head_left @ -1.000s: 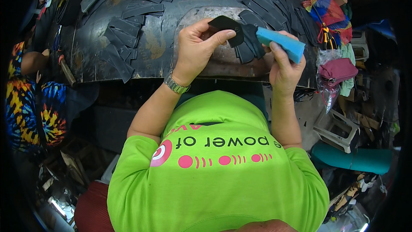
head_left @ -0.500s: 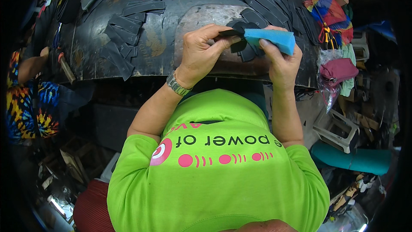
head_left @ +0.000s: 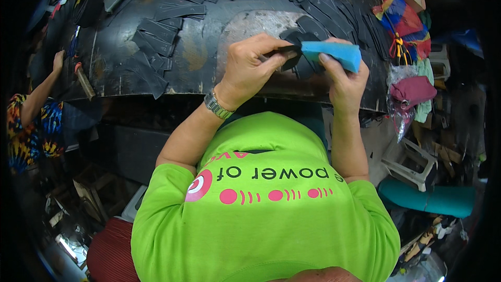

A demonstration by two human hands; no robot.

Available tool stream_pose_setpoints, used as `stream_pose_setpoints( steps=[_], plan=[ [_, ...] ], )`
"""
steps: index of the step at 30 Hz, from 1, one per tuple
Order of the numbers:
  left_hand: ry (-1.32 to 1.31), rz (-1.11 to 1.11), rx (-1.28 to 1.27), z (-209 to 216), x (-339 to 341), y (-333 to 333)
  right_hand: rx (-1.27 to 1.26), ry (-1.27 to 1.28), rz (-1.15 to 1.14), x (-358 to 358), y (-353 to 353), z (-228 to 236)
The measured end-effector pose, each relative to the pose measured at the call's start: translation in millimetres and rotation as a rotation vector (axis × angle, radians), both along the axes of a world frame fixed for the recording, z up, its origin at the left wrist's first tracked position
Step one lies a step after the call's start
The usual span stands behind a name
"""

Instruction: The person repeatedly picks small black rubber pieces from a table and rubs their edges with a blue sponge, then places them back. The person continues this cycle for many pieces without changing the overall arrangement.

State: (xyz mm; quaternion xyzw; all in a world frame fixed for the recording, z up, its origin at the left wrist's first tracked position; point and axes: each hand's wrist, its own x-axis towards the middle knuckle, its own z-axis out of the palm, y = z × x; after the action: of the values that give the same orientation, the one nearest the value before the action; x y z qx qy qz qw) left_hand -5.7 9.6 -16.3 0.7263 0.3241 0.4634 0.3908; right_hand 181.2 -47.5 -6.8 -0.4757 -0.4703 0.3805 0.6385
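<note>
Blue Block Meets Black Piece Above the Table's Near Edge

A worker's left hand (head_left: 254, 65) pinches a black piece (head_left: 292, 52) between thumb and fingers, while the right hand (head_left: 345, 75) grips a blue block (head_left: 334, 55), thumb on its near face. Both are held above the table (head_left: 112, 65), inward of its near edge and right of that edge's middle. The block's left end appears to touch the piece; the exact contact is too small to tell. Steady work likely calls for a firm pinch close to the contact, a light, even push from the block, and left fingertips kept out of its path. Too hard a press could bend the thin piece. Loose dark pieces (head_left: 307, 68) lie just below, and strips (head_left: 156, 34) fan out toward the table's far edge.
</note>
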Motion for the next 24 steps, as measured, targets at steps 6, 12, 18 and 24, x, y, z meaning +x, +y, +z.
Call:
stream_pose_setpoints(
  steps=[6,12,18,24],
  plan=[
    [0.125,0.154,0.254,20,-25,41,0.045,-0.065,-0.197,-1,5,-11],
    [0.371,0.367,0.500,30,-55,132,0.299,-0.435,-0.302,-2,4,-28],
    [0.572,0.488,0.686,15,-65,225,0.250,-0.385,-0.271,1,1,-36],
    [0.717,0.496,0.720,-11,-58,275,0.226,-0.342,-0.276,0,2,-35]
  ],
)
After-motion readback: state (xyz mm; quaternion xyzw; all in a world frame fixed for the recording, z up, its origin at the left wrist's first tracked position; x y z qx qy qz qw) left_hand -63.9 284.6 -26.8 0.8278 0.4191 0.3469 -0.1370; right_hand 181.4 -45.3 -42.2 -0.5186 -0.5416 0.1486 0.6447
